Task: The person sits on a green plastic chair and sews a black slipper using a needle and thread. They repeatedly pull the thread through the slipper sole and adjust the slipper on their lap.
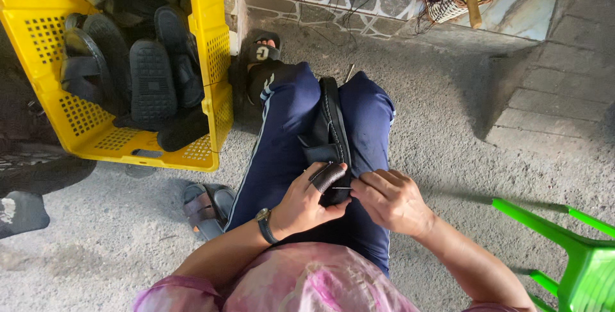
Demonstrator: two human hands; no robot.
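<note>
A black sandal [330, 126] lies lengthwise on my lap, between my knees in dark blue trousers. My left hand [307, 200] grips its near end, and a dark ribbed guard covers the forefinger. My right hand [387, 200] is closed, pinching a thin needle [343, 188] that points left into the sandal's edge. The two hands almost touch. A watch sits on my left wrist.
A yellow plastic crate [211, 43] full of black sandals stands at the left, close to my knee. A green plastic chair [576, 254] is at the right. A woven basket [442, 1] and more sandals lie on the tiled step ahead. The ground is rough concrete.
</note>
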